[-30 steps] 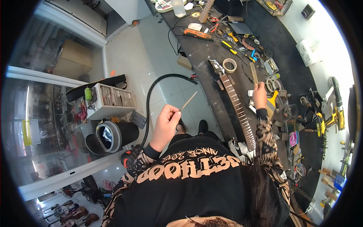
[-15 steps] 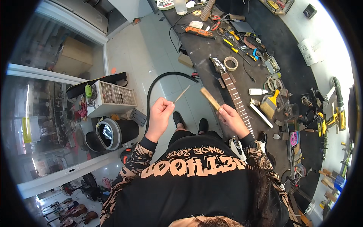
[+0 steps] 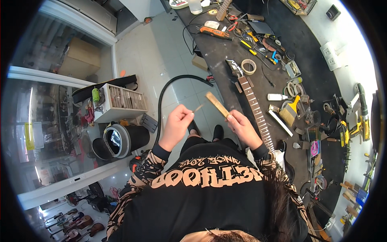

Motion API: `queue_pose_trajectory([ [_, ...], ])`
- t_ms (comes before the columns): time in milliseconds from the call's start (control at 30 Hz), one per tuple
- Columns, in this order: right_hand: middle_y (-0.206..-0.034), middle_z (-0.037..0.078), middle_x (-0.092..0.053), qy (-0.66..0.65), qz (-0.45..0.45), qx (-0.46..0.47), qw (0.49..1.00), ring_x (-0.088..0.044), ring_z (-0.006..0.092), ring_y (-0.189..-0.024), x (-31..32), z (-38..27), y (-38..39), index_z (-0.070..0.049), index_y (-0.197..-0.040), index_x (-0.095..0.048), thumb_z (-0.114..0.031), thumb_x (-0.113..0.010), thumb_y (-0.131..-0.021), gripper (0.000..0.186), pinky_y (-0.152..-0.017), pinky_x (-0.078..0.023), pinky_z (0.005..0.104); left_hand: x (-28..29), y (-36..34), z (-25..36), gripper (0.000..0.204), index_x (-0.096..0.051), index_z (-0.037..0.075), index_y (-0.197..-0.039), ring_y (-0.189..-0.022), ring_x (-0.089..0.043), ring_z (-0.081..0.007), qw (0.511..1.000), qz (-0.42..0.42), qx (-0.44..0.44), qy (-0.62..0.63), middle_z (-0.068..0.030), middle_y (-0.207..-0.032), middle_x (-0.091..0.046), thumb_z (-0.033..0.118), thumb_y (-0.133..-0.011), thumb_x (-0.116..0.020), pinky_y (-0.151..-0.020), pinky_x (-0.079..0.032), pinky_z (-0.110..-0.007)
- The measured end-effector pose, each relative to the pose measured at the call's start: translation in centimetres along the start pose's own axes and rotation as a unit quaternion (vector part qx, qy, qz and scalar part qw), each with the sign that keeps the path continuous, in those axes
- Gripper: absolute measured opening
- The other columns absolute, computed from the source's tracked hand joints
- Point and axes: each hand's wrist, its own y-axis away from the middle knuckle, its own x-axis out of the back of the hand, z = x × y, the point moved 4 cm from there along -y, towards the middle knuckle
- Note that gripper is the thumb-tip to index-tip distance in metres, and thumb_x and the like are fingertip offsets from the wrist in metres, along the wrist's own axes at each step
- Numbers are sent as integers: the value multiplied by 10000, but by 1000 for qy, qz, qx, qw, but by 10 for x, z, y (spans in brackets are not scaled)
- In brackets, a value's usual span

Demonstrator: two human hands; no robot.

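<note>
My left hand (image 3: 177,126) is closed in a pinch on a thin, narrow stick (image 3: 198,108), whose kind I cannot tell. Between the thumb and fingers of my right hand (image 3: 243,127) is a flat, light-brown wooden strip (image 3: 217,105), tilted up and to the left. Both pieces are held in the air in front of my body, above the floor, the stick's tip close to the strip's left side. A guitar neck (image 3: 253,104) with a dark fretboard lies on the bench to the right, beyond my right hand.
The dark workbench (image 3: 215,60) bears a tape roll (image 3: 248,67), a yellow-handled brush (image 3: 290,111), a white bottle (image 3: 277,97), an orange tool (image 3: 215,32) and several hand tools. On the left stand a drawer unit (image 3: 109,113) and an open bin (image 3: 133,141). A black hose (image 3: 161,94) curves across the floor.
My two hands have come closer together. The stick has moved right and dipped flatter, and the wooden strip has shifted left, so the gap between them is smaller.
</note>
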Motion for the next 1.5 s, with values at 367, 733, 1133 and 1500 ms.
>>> queue_pose_trajectory([
  [367, -748, -28, -509, 75, 30, 32, 996, -476, 76, -699, -18, -9, 5, -33, -1052, -634, -276, -560, -1166, 278, -635, -421, 280, 8, -5, 17, 125, -615, 20, -995, -701, -454, 1, 998, 45, -12, 32, 65, -794, -568, 79, -1091, -669, -611, -360, -220],
  [733, -729, -11, -540, 36, 35, 13, 999, -520, 84, -648, -30, 1, 5, -49, -1068, -628, -277, -561, -1164, 256, -567, -450, 318, 27, -9, 17, 112, -634, 25, -985, -651, -460, -4, 995, 66, 7, 69, 68, -776, -572, 72, -1076, -678, -553, -344, -230],
  [1133, -761, 46, -571, 60, 10, 6, 998, -530, 138, -699, -44, -4, -2, -20, -1085, -610, -265, -562, -1163, 262, -660, -465, 348, 24, -4, 22, 91, -626, 28, -1020, -597, -408, -18, 984, 46, 25, 171, 53, -783, -557, 75, -1083, -672, -526, -324, -222],
  [1500, -798, 61, -607, 108, 42, 42, 992, -559, 146, -725, -30, 12, -5, -23, -1063, -629, -250, -570, -1156, 252, -684, -485, 343, 22, 5, 23, 124, -628, 44, -981, -620, -431, -21, 985, 51, 22, 165, 55, -776, -560, 95, -1072, -695, -542, -345, -234],
])
